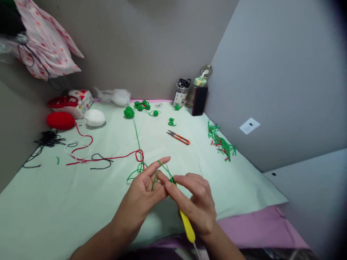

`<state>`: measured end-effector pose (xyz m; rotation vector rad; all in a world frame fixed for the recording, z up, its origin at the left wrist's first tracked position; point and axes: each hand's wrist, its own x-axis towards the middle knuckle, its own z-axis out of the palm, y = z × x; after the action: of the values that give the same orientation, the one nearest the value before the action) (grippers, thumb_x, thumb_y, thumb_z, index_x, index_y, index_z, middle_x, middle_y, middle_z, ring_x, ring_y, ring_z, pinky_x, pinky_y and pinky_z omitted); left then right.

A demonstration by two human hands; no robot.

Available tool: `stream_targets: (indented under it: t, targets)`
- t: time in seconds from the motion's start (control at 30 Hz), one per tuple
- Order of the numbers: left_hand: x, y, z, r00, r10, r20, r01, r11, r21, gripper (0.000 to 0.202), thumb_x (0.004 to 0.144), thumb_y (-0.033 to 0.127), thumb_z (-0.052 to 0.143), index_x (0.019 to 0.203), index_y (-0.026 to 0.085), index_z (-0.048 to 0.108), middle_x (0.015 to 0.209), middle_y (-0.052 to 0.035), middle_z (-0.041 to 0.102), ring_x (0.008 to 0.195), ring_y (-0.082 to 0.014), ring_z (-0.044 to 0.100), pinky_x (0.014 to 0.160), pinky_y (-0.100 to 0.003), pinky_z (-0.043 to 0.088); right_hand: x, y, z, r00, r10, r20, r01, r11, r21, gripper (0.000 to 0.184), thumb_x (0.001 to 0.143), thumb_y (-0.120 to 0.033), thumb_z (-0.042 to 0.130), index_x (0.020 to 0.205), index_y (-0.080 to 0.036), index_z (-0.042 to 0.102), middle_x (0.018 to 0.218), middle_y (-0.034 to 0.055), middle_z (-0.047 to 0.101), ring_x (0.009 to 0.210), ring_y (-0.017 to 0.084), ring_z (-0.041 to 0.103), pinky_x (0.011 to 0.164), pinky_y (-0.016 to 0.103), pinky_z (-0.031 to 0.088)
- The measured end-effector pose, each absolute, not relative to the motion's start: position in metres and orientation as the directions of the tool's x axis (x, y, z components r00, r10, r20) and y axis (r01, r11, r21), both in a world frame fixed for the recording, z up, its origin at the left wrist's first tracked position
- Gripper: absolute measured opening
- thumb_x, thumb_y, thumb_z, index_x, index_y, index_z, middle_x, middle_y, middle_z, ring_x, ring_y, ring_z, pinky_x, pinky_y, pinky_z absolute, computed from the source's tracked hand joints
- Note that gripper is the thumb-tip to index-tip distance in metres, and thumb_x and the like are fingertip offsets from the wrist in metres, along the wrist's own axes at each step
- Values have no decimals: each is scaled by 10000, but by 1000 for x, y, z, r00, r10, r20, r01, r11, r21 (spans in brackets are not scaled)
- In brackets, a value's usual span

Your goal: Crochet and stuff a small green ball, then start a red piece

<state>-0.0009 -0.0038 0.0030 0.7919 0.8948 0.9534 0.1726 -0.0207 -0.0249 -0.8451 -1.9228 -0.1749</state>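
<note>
My left hand point(146, 191) has green yarn point(165, 167) running over its raised index finger, while its thumb and other fingers pinch a small green crocheted piece point(172, 180). My right hand point(196, 198) is closed on a crochet hook with a yellow handle point(187, 226). The hook's thin metal tip sticks up beside the left index finger, and the fingertips of both hands meet at the green piece, hiding most of it. From there the yarn trails in loose loops on the table and runs back to a green yarn ball point(129, 112).
Orange thread snips point(179, 137) lie mid-table. Red yarn point(60, 120), white yarn point(94, 117) and black yarn point(49, 138) sit at the left. Green and red scraps point(221, 141) lie right. A phone point(200, 101), bottle point(200, 81) and pen cup point(181, 93) stand at the back.
</note>
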Motion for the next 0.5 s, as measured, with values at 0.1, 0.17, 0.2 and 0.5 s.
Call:
stream_targets:
  t: [0.1, 0.17, 0.2, 0.5]
  targets:
    - [-6, 2, 5, 418, 846, -330, -438, 506, 743, 577, 767, 333, 900, 1309, 221, 736, 767, 37, 582, 612, -73, 424, 692, -227, 420, 172, -20, -25, -42, 614, 788, 460, 712, -530, 301, 1004, -121, 588, 1224, -263, 735, 1024, 86, 780, 926, 236, 709, 775, 400, 598]
    - [-8, 4, 7, 416, 853, -316, -460, 497, 736, 526, 773, 318, 895, 1273, 227, 760, 755, 50, 557, 554, -51, 310, 616, -214, 364, 172, -18, -23, 114, 737, 666, 217, 635, -741, 233, 1038, -185, 557, 1119, -269, 758, 898, 60, 761, 820, 215, 690, 705, 373, 577]
    - [-8, 4, 7, 404, 865, -297, -464, 473, 749, 508, 776, 314, 892, 1262, 237, 769, 772, 43, 562, 574, -59, 337, 626, -217, 366, 171, -17, -21, 156, 782, 604, 101, 595, -797, 214, 1046, -217, 558, 1062, -267, 765, 846, 50, 746, 784, 205, 680, 677, 354, 568]
    - [0, -4, -2, 293, 932, -215, -366, 317, 875, 461, 816, 341, 879, 1263, 347, 768, 905, 14, 650, 826, -136, 531, 839, -273, 439, 167, -18, -22, -18, 755, 656, 304, 629, -715, 322, 996, -107, 617, 1209, -299, 763, 1048, 63, 787, 938, 208, 738, 774, 343, 610]
